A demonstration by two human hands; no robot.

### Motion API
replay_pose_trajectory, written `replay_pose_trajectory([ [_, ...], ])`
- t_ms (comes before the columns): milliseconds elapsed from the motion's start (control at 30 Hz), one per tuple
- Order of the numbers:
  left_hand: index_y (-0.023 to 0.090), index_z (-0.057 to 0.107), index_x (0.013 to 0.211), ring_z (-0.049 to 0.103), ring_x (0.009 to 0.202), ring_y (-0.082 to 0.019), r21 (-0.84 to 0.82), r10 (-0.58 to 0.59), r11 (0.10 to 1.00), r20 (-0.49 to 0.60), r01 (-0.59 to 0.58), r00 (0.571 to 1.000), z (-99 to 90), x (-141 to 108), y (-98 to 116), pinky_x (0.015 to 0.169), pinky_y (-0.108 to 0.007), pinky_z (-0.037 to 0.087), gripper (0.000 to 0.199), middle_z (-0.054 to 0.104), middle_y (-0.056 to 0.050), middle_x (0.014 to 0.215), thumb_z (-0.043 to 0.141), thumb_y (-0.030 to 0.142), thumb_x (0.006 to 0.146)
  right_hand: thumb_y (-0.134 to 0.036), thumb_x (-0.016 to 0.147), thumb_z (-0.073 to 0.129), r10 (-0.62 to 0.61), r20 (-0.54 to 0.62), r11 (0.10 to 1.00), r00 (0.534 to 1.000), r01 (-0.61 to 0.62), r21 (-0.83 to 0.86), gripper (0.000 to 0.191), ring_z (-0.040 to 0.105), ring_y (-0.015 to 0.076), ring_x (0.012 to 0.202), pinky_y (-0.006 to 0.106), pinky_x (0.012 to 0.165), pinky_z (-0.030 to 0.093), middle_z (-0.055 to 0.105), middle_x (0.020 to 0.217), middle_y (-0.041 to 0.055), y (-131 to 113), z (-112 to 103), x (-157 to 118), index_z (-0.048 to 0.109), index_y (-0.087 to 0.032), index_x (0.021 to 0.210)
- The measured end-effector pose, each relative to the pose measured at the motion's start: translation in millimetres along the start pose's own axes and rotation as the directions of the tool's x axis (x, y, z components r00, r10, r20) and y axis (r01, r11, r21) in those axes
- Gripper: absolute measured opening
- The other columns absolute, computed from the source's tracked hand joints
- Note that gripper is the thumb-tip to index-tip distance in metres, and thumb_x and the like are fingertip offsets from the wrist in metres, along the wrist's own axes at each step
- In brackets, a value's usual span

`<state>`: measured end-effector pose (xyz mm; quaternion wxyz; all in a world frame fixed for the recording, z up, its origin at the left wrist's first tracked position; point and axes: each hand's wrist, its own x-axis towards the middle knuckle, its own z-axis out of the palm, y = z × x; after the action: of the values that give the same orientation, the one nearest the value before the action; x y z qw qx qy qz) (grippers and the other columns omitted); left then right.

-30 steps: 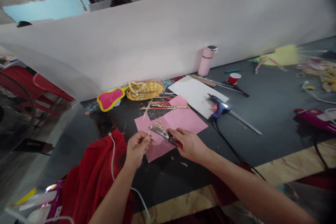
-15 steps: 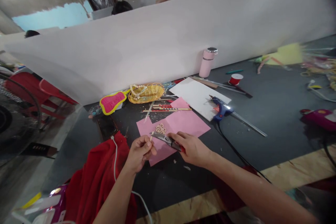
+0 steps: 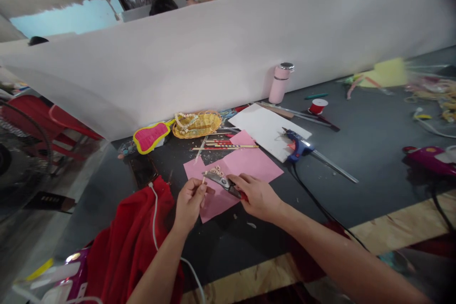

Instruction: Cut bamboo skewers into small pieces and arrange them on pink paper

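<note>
A thin pale stick [image 3: 204, 180] stands up from the pinched fingers of my left hand [image 3: 190, 199]. My right hand [image 3: 258, 198] is wrapped round the red handles of metal cutters [image 3: 221, 181], whose blades point left and reach the stick's upper end. Behind the blades, a small pile of short pale pieces [image 3: 215, 170] lies on pink paper [image 3: 245, 166]. Several striped sticks [image 3: 224, 145] rest beyond the pile, partly over the paper's back edge.
A wicker basket [image 3: 208, 124] and a pink-and-yellow paddle [image 3: 151, 137] are at the back left. To the right are white board [image 3: 267, 126], a blue glue gun [image 3: 299, 146] and a pink bottle [image 3: 280, 84]. Red cloth [image 3: 131, 232] lies at the left; a white partition [image 3: 178, 66] stands behind.
The cutters and both hands have shifted slightly; the blades now cover part of the pile. The left fingers are drawn closer together. A person behind the partition has moved left.
</note>
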<state>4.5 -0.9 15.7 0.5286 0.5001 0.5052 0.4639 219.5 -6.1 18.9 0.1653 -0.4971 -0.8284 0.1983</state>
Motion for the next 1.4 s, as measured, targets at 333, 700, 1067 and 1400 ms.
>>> replay_pose_trajectory([
  [333, 0.017, 0.041, 0.069, 0.021, 0.031, 0.001, -0.291, -0.217, 0.904, 0.32, 0.313, 0.922, -11.4, 0.2, 10.1, 0.035, -0.015, 0.009, 0.037, 0.065, -0.003, 0.057, 0.071, 0.039, 0.07, -0.006, 0.072, 0.046, -0.126, -0.012, 0.991, 0.992, 0.126, 0.044, 0.061, 0.055, 0.0203, 0.095, 0.03, 0.08, 0.043, 0.056, 0.103, 0.0074, 7.8, -7.2, -0.8, 0.039, -0.02, 0.131],
  [700, 0.015, 0.048, 0.073, 0.027, 0.032, 0.001, -0.26, -0.179, 0.938, 0.209, 0.231, 0.961, -4.4, 1.0, 5.1, 0.035, -0.014, 0.014, 0.03, 0.065, -0.002, 0.059, 0.067, 0.038, 0.074, -0.008, 0.075, 0.046, -0.016, 0.012, 1.0, 1.0, 0.016, -0.015, 0.056, 0.057, 0.0174, 0.08, 0.025, 0.068, 0.04, 0.058, 0.096, 0.0053, 0.0, -1.9, -1.8, 0.04, -0.022, 0.129],
  [1067, 0.014, 0.055, 0.072, 0.036, 0.038, -0.003, -0.011, -0.024, 1.0, 0.003, 0.024, 1.0, -5.6, 1.2, -0.3, 0.04, -0.017, 0.026, 0.025, 0.068, -0.003, 0.066, 0.064, 0.037, 0.076, -0.006, 0.069, 0.048, -0.029, -0.011, 0.999, 1.0, 0.029, 0.028, 0.065, 0.054, 0.0213, 0.098, 0.03, 0.081, 0.043, 0.054, 0.11, 0.0087, 3.5, -3.4, 0.3, 0.037, -0.02, 0.132],
  [1400, 0.015, 0.045, 0.067, 0.024, 0.03, 0.001, -0.214, -0.198, 0.947, 0.201, 0.241, 0.959, -9.5, 1.8, 7.6, 0.035, -0.014, 0.013, 0.037, 0.063, -0.001, 0.053, 0.072, 0.04, 0.068, -0.006, 0.07, 0.047, -0.073, 0.005, 0.995, 0.997, 0.072, 0.072, 0.062, 0.055, 0.0201, 0.093, 0.029, 0.078, 0.043, 0.055, 0.105, 0.0075, 6.4, -5.1, -0.1, 0.04, -0.02, 0.13],
])
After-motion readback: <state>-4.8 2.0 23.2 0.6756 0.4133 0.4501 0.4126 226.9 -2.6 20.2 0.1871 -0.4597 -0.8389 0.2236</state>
